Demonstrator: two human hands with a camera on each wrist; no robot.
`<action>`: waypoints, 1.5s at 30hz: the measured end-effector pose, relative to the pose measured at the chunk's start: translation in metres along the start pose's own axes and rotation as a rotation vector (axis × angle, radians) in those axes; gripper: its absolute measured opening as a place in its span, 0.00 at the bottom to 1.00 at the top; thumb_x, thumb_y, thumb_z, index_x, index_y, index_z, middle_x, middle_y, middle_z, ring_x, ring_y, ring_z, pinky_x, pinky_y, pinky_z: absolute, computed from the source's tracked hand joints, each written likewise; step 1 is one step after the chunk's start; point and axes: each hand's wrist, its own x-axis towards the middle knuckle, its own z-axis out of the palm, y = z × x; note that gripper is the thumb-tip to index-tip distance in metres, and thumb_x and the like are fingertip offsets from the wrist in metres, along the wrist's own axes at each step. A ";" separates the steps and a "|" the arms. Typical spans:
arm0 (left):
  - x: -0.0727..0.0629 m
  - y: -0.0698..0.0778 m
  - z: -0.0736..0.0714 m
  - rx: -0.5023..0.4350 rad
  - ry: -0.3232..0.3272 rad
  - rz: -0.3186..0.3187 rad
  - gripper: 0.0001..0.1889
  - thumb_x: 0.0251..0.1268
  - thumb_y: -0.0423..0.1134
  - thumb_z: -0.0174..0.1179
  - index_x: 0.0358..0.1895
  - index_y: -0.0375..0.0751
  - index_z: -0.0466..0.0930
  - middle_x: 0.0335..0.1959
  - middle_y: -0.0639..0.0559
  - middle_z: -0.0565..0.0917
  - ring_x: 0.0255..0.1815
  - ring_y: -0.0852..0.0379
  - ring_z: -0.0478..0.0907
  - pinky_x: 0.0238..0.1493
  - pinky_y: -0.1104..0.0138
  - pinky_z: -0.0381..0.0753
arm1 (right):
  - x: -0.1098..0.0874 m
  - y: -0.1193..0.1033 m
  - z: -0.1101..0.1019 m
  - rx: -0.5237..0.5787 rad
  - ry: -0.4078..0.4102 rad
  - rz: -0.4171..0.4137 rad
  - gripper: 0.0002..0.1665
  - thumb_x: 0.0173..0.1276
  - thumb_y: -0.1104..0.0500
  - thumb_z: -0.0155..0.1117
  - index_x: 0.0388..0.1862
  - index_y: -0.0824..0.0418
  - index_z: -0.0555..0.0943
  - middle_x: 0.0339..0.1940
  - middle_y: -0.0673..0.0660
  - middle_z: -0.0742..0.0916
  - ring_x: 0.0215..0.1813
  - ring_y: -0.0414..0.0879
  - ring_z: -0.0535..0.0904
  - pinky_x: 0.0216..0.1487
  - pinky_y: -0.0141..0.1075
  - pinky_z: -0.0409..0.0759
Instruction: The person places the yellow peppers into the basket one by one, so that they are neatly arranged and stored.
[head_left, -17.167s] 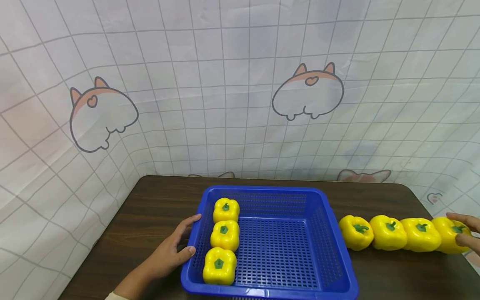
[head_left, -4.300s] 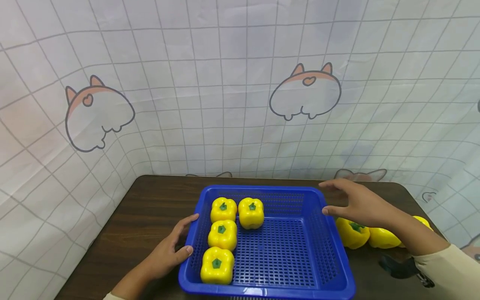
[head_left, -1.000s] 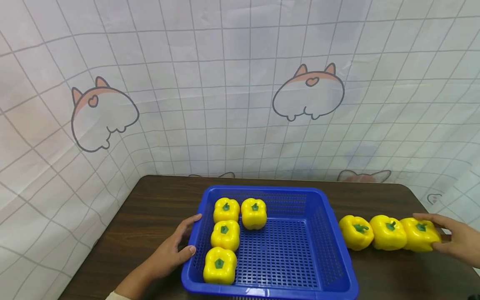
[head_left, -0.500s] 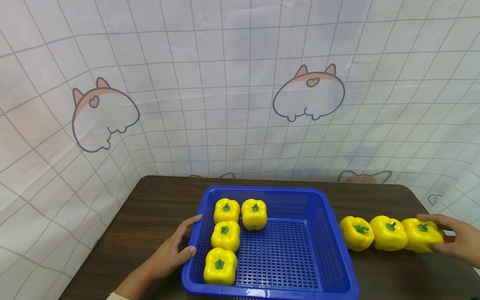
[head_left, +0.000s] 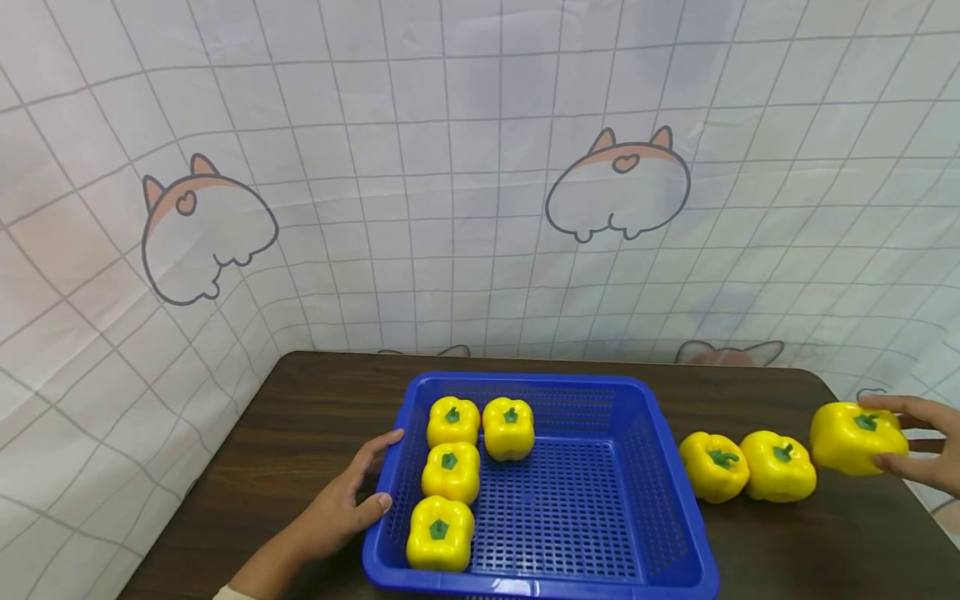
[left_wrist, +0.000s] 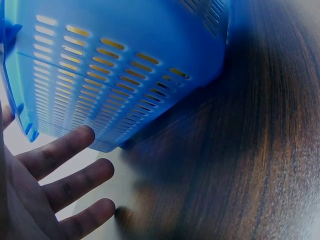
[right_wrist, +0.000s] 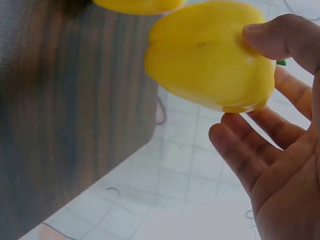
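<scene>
In the head view, my right hand (head_left: 943, 437) pinches a yellow bell pepper (head_left: 855, 442) between thumb and fingers, raised off the table. The right wrist view shows the thumb pressed on the side of this pepper (right_wrist: 205, 60), its green stem partly hidden behind the hand. My left hand (head_left: 337, 510) touches the left rim of a blue plastic basket (head_left: 543, 377) with fingertips and thumb. Its lower fingers are straight and apart from the basket wall (left_wrist: 107, 65) in the left wrist view. Several yellow bell peppers (head_left: 450, 472) sit inside the basket, along its left side and back.
Two more yellow bell peppers, one near the basket (head_left: 712, 468) and one beside it (head_left: 777, 468), stand on the dark wooden table (head_left: 750, 550). A white grid-patterned cloth (head_left: 465, 208) hangs behind the table and round its sides.
Over the longer span, one pepper went from the right row into the basket's back. In the last half second, my right hand lifted the rightmost pepper; the left hand stayed still.
</scene>
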 end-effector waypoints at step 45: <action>0.001 0.002 0.001 0.004 0.031 -0.080 0.36 0.73 0.44 0.55 0.80 0.66 0.52 0.67 0.37 0.73 0.61 0.40 0.77 0.46 0.57 0.87 | 0.057 -0.119 -0.011 -0.109 -0.261 -0.039 0.42 0.57 0.51 0.83 0.67 0.62 0.76 0.59 0.65 0.82 0.51 0.53 0.83 0.43 0.31 0.83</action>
